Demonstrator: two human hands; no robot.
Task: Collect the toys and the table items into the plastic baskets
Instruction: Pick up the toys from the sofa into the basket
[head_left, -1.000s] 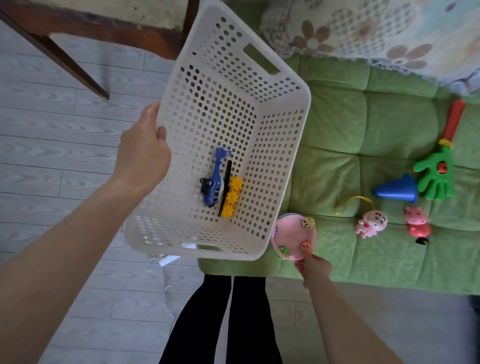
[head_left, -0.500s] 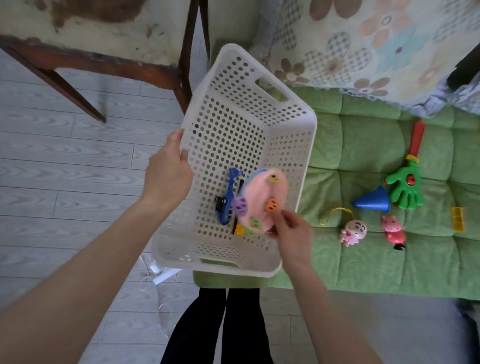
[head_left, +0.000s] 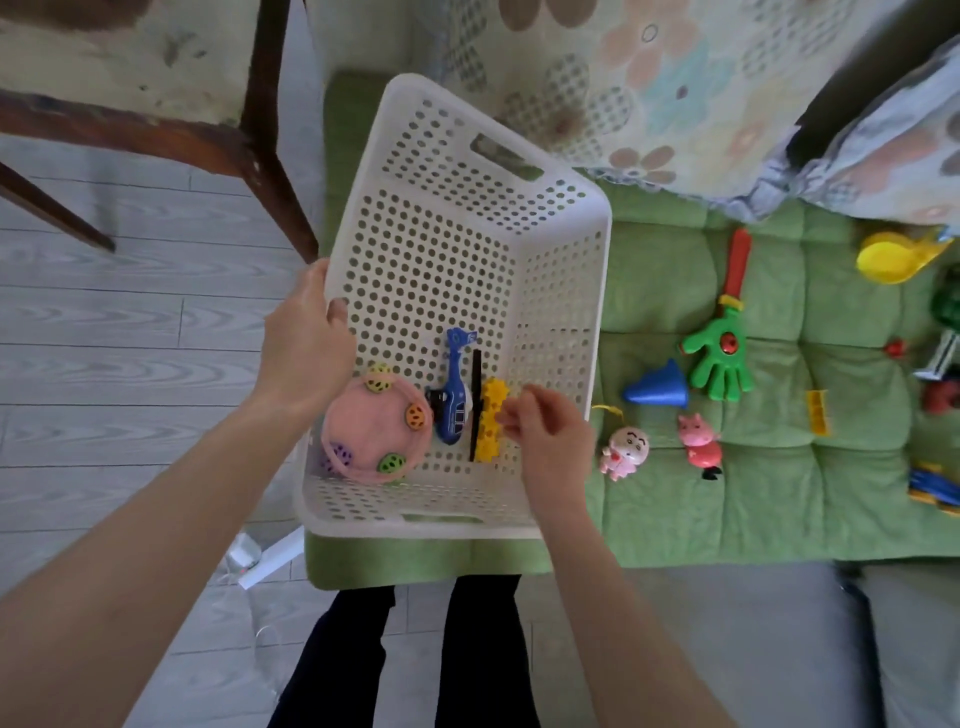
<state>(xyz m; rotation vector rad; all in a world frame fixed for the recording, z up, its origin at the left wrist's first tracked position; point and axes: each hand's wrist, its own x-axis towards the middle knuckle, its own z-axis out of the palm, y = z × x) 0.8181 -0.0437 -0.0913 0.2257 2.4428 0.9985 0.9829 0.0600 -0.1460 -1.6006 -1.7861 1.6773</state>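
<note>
Two figurines (head_left: 623, 451), cone (head_left: 658, 387) beside white basket (head_left: 447, 249)

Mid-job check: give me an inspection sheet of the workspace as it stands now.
Surface: green cushion, toys lying on it.
Job's things: white basket holds pink round toy, blue helicopter, yellow gear piece.
Clutter: blue cone, green hand toy, pig figure, small doll outside the basket.
Grips: left hand holds the basket's rim; right hand over the basket, holding nothing.
Cables: nothing seen.
Surroundings: plank floor, wooden legs, floral cloth.
</note>
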